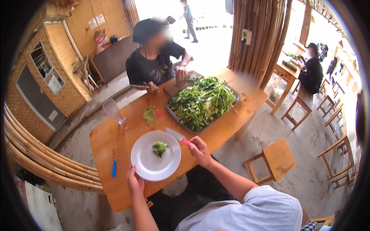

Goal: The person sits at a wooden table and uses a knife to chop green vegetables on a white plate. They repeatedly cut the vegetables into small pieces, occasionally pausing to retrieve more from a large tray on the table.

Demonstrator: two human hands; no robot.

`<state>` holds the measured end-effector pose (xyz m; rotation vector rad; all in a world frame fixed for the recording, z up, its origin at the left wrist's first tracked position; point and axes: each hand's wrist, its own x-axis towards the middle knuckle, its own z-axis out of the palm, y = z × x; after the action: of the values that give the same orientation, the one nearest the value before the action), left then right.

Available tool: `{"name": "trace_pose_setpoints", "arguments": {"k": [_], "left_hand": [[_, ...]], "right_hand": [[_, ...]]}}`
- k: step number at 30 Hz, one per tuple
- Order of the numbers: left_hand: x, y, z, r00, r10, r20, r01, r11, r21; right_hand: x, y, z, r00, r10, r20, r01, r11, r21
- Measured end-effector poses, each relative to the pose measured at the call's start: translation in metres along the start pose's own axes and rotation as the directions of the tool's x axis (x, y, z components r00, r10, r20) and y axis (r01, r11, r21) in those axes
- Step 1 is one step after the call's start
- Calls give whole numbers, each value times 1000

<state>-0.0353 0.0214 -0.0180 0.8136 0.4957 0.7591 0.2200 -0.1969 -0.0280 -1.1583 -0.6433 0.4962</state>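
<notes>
My left hand (136, 180) grips the near-left rim of a round white plate (141, 161). A small heap of chopped green leaves (159, 148) sits on the plate. In my right hand (200, 151) is a knife (177, 135) with a pink handle, its blade reaching over the plate's far-right rim. Just beyond, a dark rectangular tray (172, 113) is piled high with cut leafy greens (202, 102). A torn piece of lettuce-like leaf (149, 115) lies left of the tray, beside a small pink object (158, 113).
Across the wooden table (130, 147), a person (156, 57) holds a knife near a wooden board (173, 87). A clear glass (117, 114) stands at the left edge, with a blue object (114, 168) nearer me. A wooden stool (277, 160) stands at right; bamboo poles (57, 161) run along the left.
</notes>
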Motion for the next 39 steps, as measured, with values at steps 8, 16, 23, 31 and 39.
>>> {"name": "trace_pose_setpoints", "arguments": {"k": [8, 16, 23, 31, 39], "left_hand": [[36, -3, 94, 994, -74, 81, 62, 988, 141], [63, 5, 161, 971, -141, 193, 93, 967, 237], [81, 10, 173, 969, -162, 185, 85, 927, 364], [102, 7, 176, 974, -153, 167, 65, 895, 440], [105, 10, 187, 967, -177, 181, 80, 891, 446]], "right_hand": [[-10, -96, -61, 974, -134, 185, 219, 777, -590], [26, -111, -88, 906, -170, 387, 408, 585, -700], [59, -91, -118, 963, -138, 231, 269, 538, -799], [77, -86, -124, 965, -240, 106, 233, 595, -769], [81, -94, -120, 971, -76, 228, 220, 665, -714]]}}
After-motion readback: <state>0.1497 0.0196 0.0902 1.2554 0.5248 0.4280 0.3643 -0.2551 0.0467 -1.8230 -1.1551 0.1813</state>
